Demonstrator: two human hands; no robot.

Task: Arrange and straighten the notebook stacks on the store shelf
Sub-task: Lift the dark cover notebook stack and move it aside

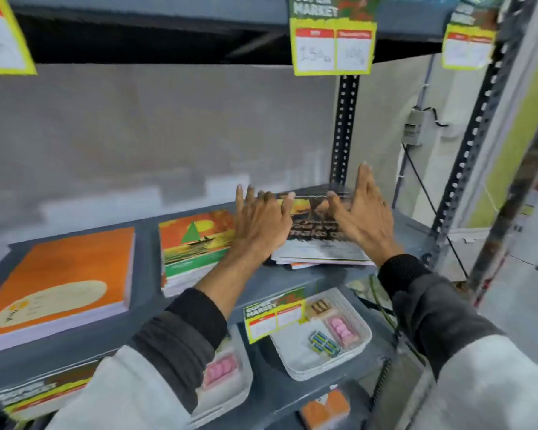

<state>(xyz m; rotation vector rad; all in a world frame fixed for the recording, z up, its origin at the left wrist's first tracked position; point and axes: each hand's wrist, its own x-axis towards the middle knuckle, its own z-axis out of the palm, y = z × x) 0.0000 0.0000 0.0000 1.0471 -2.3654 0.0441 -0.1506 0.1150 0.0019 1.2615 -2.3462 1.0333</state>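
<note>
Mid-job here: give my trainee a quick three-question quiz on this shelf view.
1. True or false: both hands flank the rightmost notebook stack.
2. How many notebook stacks sit on this shelf?
3. Which stack looks most ragged: A orange stack, B sailboat stack, C rightmost?

Key: 1 true; the left hand and right hand are open on either side. 2 three. 3 C.
</note>
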